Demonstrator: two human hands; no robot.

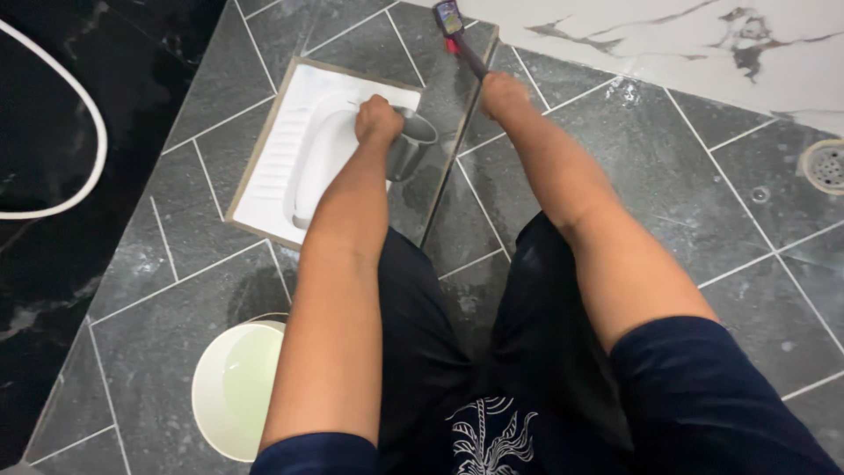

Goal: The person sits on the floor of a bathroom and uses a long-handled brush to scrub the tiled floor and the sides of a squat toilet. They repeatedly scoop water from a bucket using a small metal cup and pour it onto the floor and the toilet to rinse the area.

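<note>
My left hand (pixel 378 119) grips a shiny metal mug (pixel 411 145) and holds it over the right side of a white squat toilet pan (pixel 294 154) set in the raised dark tile floor. My right hand (pixel 503 92) is closed around the dark handle of a long brush (pixel 459 37) whose red and blue end points away toward the upper middle. The brush handle runs along the step edge next to the pan. Both arms reach forward from dark blue sleeves.
A white bucket (pixel 230 387) holding water stands at the lower left by my left arm. A white hose (pixel 83 132) curves over the black wall at left. A round floor drain (pixel 826 165) sits at the right edge. White marble tile (pixel 668 44) lies beyond.
</note>
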